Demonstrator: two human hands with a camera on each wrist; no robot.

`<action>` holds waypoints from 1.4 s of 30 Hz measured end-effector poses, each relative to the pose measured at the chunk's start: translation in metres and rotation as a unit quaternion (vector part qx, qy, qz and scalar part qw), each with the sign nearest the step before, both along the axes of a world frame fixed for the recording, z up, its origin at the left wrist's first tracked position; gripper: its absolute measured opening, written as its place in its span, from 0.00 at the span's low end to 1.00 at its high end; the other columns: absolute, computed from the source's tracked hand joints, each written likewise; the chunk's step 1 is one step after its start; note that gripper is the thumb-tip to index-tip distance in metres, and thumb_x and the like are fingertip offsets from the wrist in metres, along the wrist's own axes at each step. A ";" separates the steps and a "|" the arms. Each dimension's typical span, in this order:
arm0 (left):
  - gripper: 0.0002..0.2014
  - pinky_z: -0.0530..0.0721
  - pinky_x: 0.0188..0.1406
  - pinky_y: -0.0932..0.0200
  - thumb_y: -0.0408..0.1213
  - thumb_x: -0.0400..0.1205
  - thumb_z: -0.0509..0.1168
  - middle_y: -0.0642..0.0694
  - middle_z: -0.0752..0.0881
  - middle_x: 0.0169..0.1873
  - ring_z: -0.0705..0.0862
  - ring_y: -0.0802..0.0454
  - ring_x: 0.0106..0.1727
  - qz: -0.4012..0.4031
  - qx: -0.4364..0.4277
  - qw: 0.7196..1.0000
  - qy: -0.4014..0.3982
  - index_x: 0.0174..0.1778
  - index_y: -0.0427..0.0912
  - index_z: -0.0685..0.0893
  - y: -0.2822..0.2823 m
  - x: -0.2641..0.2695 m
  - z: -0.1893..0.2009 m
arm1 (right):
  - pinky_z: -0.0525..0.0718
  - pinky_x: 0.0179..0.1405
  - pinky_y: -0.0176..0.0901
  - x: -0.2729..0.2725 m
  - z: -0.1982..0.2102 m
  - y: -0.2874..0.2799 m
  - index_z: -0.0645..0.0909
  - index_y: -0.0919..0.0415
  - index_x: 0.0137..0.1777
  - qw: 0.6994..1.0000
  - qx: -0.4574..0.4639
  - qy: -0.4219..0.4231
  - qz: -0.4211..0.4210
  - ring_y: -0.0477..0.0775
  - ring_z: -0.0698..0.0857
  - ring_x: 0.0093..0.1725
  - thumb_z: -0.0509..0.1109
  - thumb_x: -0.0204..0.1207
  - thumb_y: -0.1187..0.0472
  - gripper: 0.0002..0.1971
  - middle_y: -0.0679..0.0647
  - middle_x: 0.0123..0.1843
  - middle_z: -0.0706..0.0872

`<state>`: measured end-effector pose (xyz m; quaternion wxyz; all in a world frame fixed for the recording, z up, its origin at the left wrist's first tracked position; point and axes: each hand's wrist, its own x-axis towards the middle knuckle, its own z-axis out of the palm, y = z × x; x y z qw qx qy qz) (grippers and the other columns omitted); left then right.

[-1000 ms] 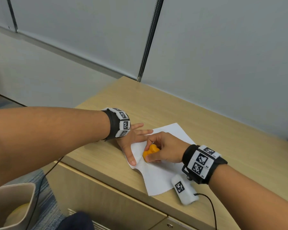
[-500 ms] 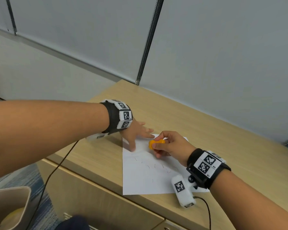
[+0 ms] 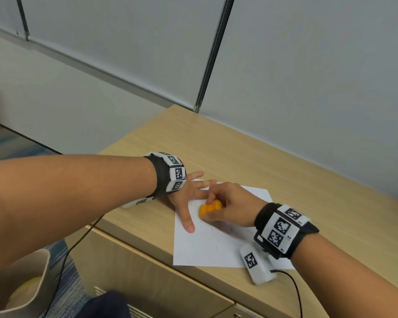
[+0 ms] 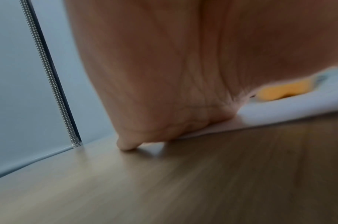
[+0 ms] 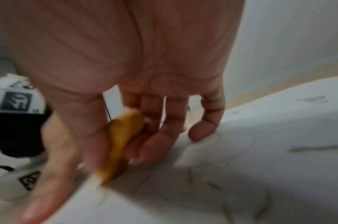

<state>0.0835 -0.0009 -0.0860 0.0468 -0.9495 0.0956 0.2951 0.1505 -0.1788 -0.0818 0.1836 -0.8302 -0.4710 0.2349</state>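
A white sheet of paper (image 3: 218,244) with faint pencil marks lies flat near the front edge of a light wooden cabinet top (image 3: 251,157). My left hand (image 3: 189,196) lies flat with spread, straight fingers, pressing the sheet's left part down. My right hand (image 3: 225,206) pinches a small orange eraser (image 3: 209,208) between thumb and fingers and holds its end against the paper. The right wrist view shows the orange eraser (image 5: 122,142) in my fingers above the marked paper (image 5: 241,166). In the left wrist view, my palm (image 4: 164,75) blocks most of the scene; the eraser (image 4: 283,91) shows blurred.
A white tagged sensor block (image 3: 255,265) with a black cable lies on the sheet's right front corner. Grey partition panels (image 3: 308,65) rise behind the cabinet. A beige bin (image 3: 21,288) stands on the floor at lower left, beside blue carpet.
The paper, bent up near its front a second ago, now lies flat. My right hand slid the eraser across the sheet, away and back toward me. My left hand shifted slightly while holding the sheet.
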 end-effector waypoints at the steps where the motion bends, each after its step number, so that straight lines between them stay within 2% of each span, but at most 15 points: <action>1: 0.59 0.32 0.76 0.26 0.76 0.68 0.69 0.58 0.22 0.82 0.22 0.43 0.82 0.000 0.002 1.000 0.001 0.82 0.72 0.32 0.000 0.000 0.001 | 0.79 0.39 0.42 0.000 0.003 -0.002 0.85 0.53 0.44 0.998 -0.030 0.046 0.027 0.45 0.79 0.34 0.85 0.70 0.53 0.12 0.45 0.35 0.84; 3: 0.59 0.33 0.76 0.25 0.76 0.67 0.69 0.58 0.22 0.82 0.22 0.43 0.82 0.004 0.002 1.000 0.003 0.82 0.72 0.31 -0.001 0.000 0.001 | 0.80 0.42 0.44 0.005 0.007 -0.003 0.87 0.55 0.45 0.993 -0.065 0.085 0.056 0.45 0.81 0.34 0.86 0.69 0.53 0.12 0.47 0.36 0.85; 7: 0.60 0.30 0.75 0.26 0.76 0.68 0.68 0.57 0.25 0.83 0.22 0.42 0.82 0.007 0.004 1.000 -0.003 0.82 0.70 0.31 -0.001 0.000 0.000 | 0.77 0.40 0.40 0.011 0.001 0.007 0.85 0.57 0.45 0.999 0.015 -0.041 -0.015 0.42 0.79 0.35 0.84 0.71 0.54 0.12 0.43 0.37 0.83; 12: 0.58 0.31 0.76 0.28 0.75 0.69 0.69 0.56 0.23 0.83 0.22 0.42 0.82 0.011 0.001 1.000 0.001 0.82 0.71 0.32 -0.004 -0.003 0.005 | 0.80 0.43 0.43 0.012 0.005 0.001 0.88 0.61 0.45 0.989 -0.060 0.117 0.063 0.45 0.82 0.35 0.87 0.69 0.56 0.13 0.46 0.35 0.87; 14: 0.58 0.26 0.74 0.35 0.73 0.71 0.69 0.55 0.25 0.83 0.22 0.42 0.82 0.007 -0.008 1.000 -0.004 0.84 0.69 0.33 -0.007 -0.004 0.006 | 0.83 0.44 0.43 0.013 0.005 0.005 0.87 0.57 0.43 0.997 -0.036 0.064 0.022 0.42 0.82 0.36 0.86 0.69 0.56 0.11 0.41 0.35 0.86; 16: 0.57 0.23 0.67 0.44 0.69 0.73 0.69 0.55 0.27 0.84 0.22 0.45 0.82 -0.003 -0.019 1.000 -0.008 0.85 0.65 0.34 -0.009 -0.006 0.008 | 0.86 0.49 0.54 0.011 0.002 0.012 0.83 0.51 0.39 1.000 0.006 0.000 -0.020 0.48 0.83 0.39 0.85 0.68 0.54 0.12 0.45 0.40 0.87; 18: 0.54 0.23 0.65 0.48 0.67 0.75 0.69 0.54 0.27 0.84 0.23 0.47 0.82 -0.001 -0.019 1.000 -0.007 0.86 0.63 0.36 -0.011 -0.008 0.010 | 0.85 0.48 0.53 0.010 0.001 0.010 0.83 0.51 0.38 0.999 -0.010 0.041 0.013 0.52 0.84 0.40 0.86 0.68 0.55 0.12 0.50 0.44 0.89; 21: 0.55 0.26 0.74 0.40 0.70 0.73 0.69 0.53 0.25 0.83 0.23 0.43 0.83 0.004 -0.007 1.000 -0.010 0.85 0.67 0.35 -0.011 -0.009 0.012 | 0.80 0.44 0.49 0.011 0.008 0.004 0.87 0.56 0.41 0.986 -0.075 0.132 0.063 0.51 0.81 0.36 0.87 0.68 0.57 0.11 0.52 0.37 0.86; 25: 0.57 0.26 0.73 0.39 0.70 0.73 0.69 0.56 0.26 0.84 0.23 0.44 0.83 -0.005 -0.014 1.000 -0.007 0.84 0.65 0.32 -0.008 -0.007 0.010 | 0.83 0.45 0.50 0.013 -0.003 0.012 0.84 0.52 0.40 0.999 0.021 0.000 -0.041 0.50 0.82 0.37 0.86 0.67 0.53 0.12 0.50 0.40 0.86; 30: 0.56 0.31 0.77 0.31 0.71 0.73 0.69 0.54 0.24 0.83 0.24 0.42 0.83 0.006 0.002 1.000 -0.005 0.83 0.69 0.33 -0.009 -0.010 0.011 | 0.81 0.47 0.48 0.015 0.006 0.004 0.88 0.65 0.44 0.985 -0.070 0.149 0.052 0.55 0.84 0.39 0.87 0.67 0.60 0.13 0.69 0.41 0.88; 34: 0.58 0.26 0.73 0.41 0.69 0.74 0.70 0.55 0.25 0.83 0.24 0.44 0.83 -0.007 -0.013 1.000 -0.012 0.84 0.65 0.30 -0.010 -0.010 0.013 | 0.81 0.42 0.46 0.016 -0.002 0.014 0.86 0.56 0.39 0.998 0.021 0.014 -0.064 0.48 0.81 0.34 0.87 0.66 0.54 0.13 0.49 0.35 0.85; 36: 0.57 0.26 0.73 0.40 0.70 0.73 0.70 0.55 0.25 0.83 0.23 0.44 0.83 0.000 -0.014 1.000 -0.010 0.83 0.67 0.31 -0.008 -0.009 0.010 | 0.81 0.42 0.45 0.016 -0.003 0.010 0.88 0.59 0.40 0.998 -0.005 0.061 -0.027 0.50 0.82 0.35 0.88 0.66 0.56 0.12 0.55 0.35 0.86; 38: 0.58 0.30 0.77 0.32 0.72 0.71 0.70 0.55 0.24 0.83 0.24 0.42 0.83 0.010 -0.002 1.000 -0.007 0.82 0.69 0.31 -0.008 -0.008 0.009 | 0.81 0.44 0.48 0.016 -0.002 0.003 0.89 0.66 0.42 0.986 -0.044 0.159 0.024 0.56 0.83 0.37 0.88 0.67 0.60 0.12 0.67 0.37 0.88; 39: 0.58 0.31 0.77 0.30 0.72 0.71 0.70 0.55 0.24 0.83 0.24 0.42 0.83 0.009 0.001 1.000 -0.008 0.82 0.69 0.30 -0.008 -0.007 0.008 | 0.81 0.44 0.49 0.019 -0.002 0.002 0.89 0.65 0.41 0.986 -0.035 0.162 0.013 0.57 0.83 0.37 0.88 0.67 0.60 0.11 0.67 0.37 0.88; 42: 0.59 0.31 0.77 0.33 0.70 0.72 0.70 0.54 0.24 0.83 0.25 0.43 0.83 -0.001 -0.004 1.000 -0.013 0.83 0.66 0.29 -0.009 -0.009 0.011 | 0.80 0.41 0.44 0.026 -0.006 0.006 0.88 0.60 0.39 0.994 0.046 0.060 -0.075 0.45 0.81 0.31 0.88 0.65 0.56 0.12 0.49 0.31 0.86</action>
